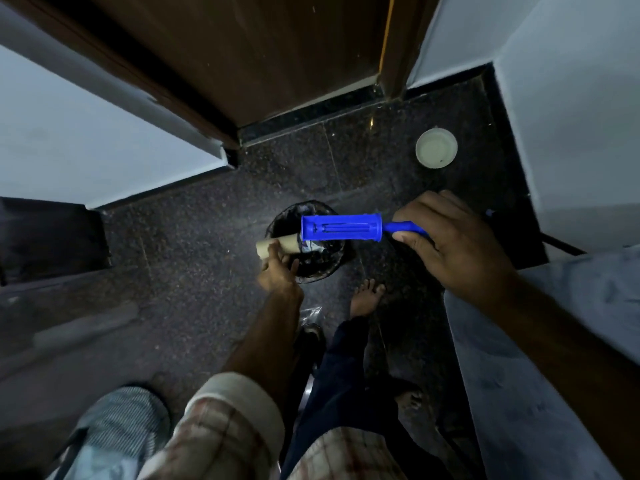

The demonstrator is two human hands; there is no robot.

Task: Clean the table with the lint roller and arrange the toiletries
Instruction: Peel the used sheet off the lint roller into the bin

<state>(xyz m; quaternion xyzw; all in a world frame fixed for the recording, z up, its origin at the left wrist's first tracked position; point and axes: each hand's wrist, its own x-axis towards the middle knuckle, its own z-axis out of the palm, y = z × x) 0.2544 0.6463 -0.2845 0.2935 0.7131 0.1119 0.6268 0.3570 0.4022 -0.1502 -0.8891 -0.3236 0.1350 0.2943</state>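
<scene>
My right hand (450,240) grips the handle of a blue lint roller (341,228), whose bare plastic spindle points left over a small black-lined bin (310,268) on the floor. My left hand (277,268) holds a beige cardboard core (277,244) just off the spindle's left end, at the bin's rim. No sticky paper is on the spindle. The table and toiletries are out of view.
Dark speckled stone floor, a brown door (242,57) ahead, pale walls left and right. A round white lid or dish (436,147) lies on the floor at the far right. My bare foot (367,296) stands beside the bin. A grey surface (554,375) edges the right.
</scene>
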